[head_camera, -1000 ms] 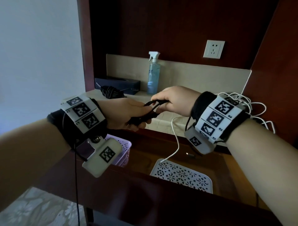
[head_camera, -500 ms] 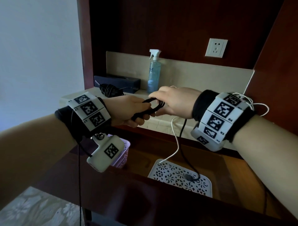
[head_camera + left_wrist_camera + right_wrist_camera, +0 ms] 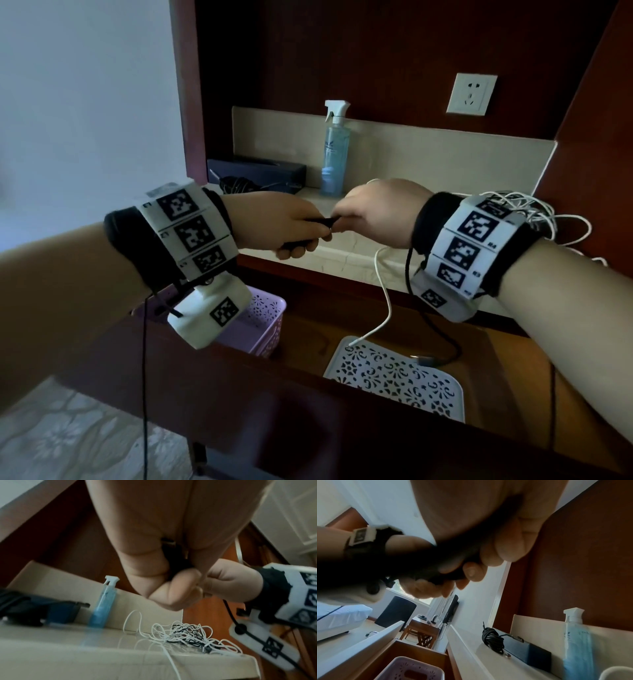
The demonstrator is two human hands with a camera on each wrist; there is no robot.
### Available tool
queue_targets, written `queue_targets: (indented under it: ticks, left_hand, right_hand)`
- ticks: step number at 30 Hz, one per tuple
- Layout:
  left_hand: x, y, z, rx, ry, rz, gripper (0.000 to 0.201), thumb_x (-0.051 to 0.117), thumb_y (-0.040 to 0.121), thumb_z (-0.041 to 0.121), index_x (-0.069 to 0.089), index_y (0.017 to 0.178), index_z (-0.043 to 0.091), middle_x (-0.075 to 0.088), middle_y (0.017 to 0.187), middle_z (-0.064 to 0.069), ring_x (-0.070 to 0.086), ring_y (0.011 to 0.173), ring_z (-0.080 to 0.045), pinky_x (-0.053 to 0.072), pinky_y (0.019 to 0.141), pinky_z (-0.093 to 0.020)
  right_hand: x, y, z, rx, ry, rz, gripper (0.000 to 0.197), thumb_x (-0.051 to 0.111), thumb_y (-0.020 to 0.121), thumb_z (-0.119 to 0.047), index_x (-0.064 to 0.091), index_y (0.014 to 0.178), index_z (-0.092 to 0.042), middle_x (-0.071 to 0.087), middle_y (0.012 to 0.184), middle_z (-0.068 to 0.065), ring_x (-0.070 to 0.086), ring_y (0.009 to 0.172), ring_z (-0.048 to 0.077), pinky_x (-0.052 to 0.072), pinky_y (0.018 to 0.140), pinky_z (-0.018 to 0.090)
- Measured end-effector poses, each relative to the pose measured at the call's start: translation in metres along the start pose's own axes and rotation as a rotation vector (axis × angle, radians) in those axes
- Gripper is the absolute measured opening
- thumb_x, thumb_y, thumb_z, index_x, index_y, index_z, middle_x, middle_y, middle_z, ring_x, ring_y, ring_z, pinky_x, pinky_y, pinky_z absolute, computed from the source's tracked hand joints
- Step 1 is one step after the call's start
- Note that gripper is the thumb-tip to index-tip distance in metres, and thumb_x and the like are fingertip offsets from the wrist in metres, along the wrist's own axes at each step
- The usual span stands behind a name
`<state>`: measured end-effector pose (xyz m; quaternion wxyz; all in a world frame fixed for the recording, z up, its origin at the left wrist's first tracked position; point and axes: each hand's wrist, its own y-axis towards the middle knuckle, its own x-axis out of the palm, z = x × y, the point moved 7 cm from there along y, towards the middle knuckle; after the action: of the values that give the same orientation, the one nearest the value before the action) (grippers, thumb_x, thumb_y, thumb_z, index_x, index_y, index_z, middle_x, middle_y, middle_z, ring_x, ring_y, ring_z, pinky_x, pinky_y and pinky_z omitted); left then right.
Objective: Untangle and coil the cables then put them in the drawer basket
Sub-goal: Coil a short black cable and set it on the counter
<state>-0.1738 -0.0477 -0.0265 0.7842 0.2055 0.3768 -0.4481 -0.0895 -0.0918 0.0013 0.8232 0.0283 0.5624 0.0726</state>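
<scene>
Your left hand (image 3: 274, 222) and right hand (image 3: 373, 212) meet at the centre of the head view, both with fingers curled round the black cable (image 3: 318, 222), whose loose end hangs down to the white perforated tray (image 3: 394, 380) in the open drawer at the lower right. The tangle of white and black cables (image 3: 187, 635) lies on the desk (image 3: 342, 253) at the right edge. The purple basket (image 3: 263, 315) sits in the drawer, lower left of centre.
</scene>
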Motion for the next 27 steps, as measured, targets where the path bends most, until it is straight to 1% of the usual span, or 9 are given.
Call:
queue_targets:
  ticks: [2, 6, 9, 12, 16, 18, 21, 24, 27]
  left_hand:
    - [-0.005, -0.003, 0.003, 0.011, 0.126, 0.049, 0.024, 0.04, 0.1, 0.028, 0.059, 0.103, 0.014, 0.062, 0.076, 0.006, 0.054, 0.058, -0.007, 0.044, 0.061, -0.013]
    - [-0.01, -0.005, 0.005, 0.039, 0.216, 0.107, 0.024, 0.038, 0.101, 0.024, 0.058, 0.107, 0.013, 0.062, 0.081, 0.008, 0.056, 0.065, -0.005, 0.047, 0.058, -0.013]
    - [-0.01, -0.006, 0.001, 0.031, 0.205, 0.162, 0.025, 0.036, 0.101, 0.022, 0.057, 0.107, 0.009, 0.054, 0.076, 0.007, 0.048, 0.06, -0.005, 0.041, 0.052, -0.01]
    - [-0.01, -0.006, -0.006, -0.008, 0.089, 0.244, 0.023, 0.036, 0.101, 0.011, 0.055, 0.11, 0.001, 0.04, 0.071, 0.013, 0.039, 0.058, -0.002, 0.035, 0.055, -0.008]
    - [-0.002, 0.002, -0.014, -0.017, -0.235, 0.101, 0.024, 0.031, 0.101, 0.008, 0.046, 0.082, 0.009, 0.039, 0.064, 0.002, 0.034, 0.041, -0.002, 0.027, 0.04, -0.01]
    - [-0.001, 0.003, -0.021, -0.021, -0.332, 0.052, 0.029, 0.03, 0.102, 0.012, 0.042, 0.076, 0.011, 0.037, 0.059, 0.001, 0.031, 0.038, -0.004, 0.028, 0.035, -0.014]
    - [0.007, 0.0, -0.021, 0.046, -0.494, -0.062, 0.029, 0.026, 0.103, 0.016, 0.042, 0.078, 0.012, 0.039, 0.055, 0.004, 0.033, 0.039, -0.005, 0.034, 0.036, -0.016]
    - [0.006, -0.004, -0.015, 0.126, -0.675, -0.112, 0.026, 0.026, 0.103, 0.019, 0.041, 0.082, 0.013, 0.04, 0.056, 0.008, 0.031, 0.042, -0.003, 0.03, 0.036, -0.013]
    - [0.006, -0.007, -0.007, 0.176, -0.778, -0.167, 0.02, 0.035, 0.095, 0.027, 0.041, 0.082, 0.014, 0.041, 0.057, 0.008, 0.029, 0.043, -0.002, 0.028, 0.035, -0.011]
  right_hand:
    - [-0.005, 0.002, 0.0, -0.021, 0.009, 0.023, 0.035, 0.031, 0.098, -0.041, 0.06, 0.109, -0.024, 0.056, 0.102, -0.004, 0.05, 0.094, 0.014, 0.037, 0.077, 0.029]
    - [-0.012, 0.003, 0.001, -0.021, -0.005, 0.049, 0.038, 0.029, 0.097, -0.046, 0.06, 0.103, -0.025, 0.051, 0.092, -0.01, 0.043, 0.084, 0.009, 0.03, 0.071, 0.027]
    - [-0.013, 0.004, 0.001, -0.004, 0.011, 0.078, 0.037, 0.029, 0.097, -0.048, 0.059, 0.101, -0.028, 0.047, 0.088, -0.014, 0.042, 0.083, 0.009, 0.029, 0.07, 0.027]
    - [-0.011, 0.004, 0.0, 0.011, 0.037, 0.087, 0.035, 0.029, 0.096, -0.048, 0.058, 0.098, -0.028, 0.047, 0.084, -0.013, 0.043, 0.081, 0.01, 0.028, 0.069, 0.027]
    - [-0.004, 0.001, 0.005, 0.02, 0.276, 0.078, 0.026, 0.032, 0.098, -0.041, 0.055, 0.101, -0.03, 0.056, 0.08, -0.01, 0.053, 0.074, 0.011, 0.037, 0.068, 0.028]
    - [-0.003, -0.004, 0.013, 0.037, 0.514, 0.069, 0.018, 0.037, 0.099, -0.032, 0.055, 0.101, -0.029, 0.058, 0.06, -0.013, 0.051, 0.054, 0.001, 0.042, 0.059, 0.021]
    - [-0.012, -0.008, 0.021, 0.033, 0.707, 0.154, 0.016, 0.042, 0.098, -0.02, 0.058, 0.096, -0.025, 0.051, 0.045, -0.028, 0.045, 0.041, -0.004, 0.033, 0.043, 0.008]
    - [-0.013, -0.004, 0.031, 0.053, 0.99, 0.299, 0.015, 0.048, 0.095, -0.019, 0.058, 0.084, -0.022, 0.047, 0.041, -0.017, 0.037, 0.035, 0.001, 0.028, 0.04, 0.01]
    - [-0.001, 0.005, 0.032, 0.069, 1.186, 0.315, 0.018, 0.05, 0.088, -0.032, 0.056, 0.075, -0.021, 0.04, 0.053, -0.008, 0.029, 0.04, 0.003, 0.026, 0.043, 0.02]
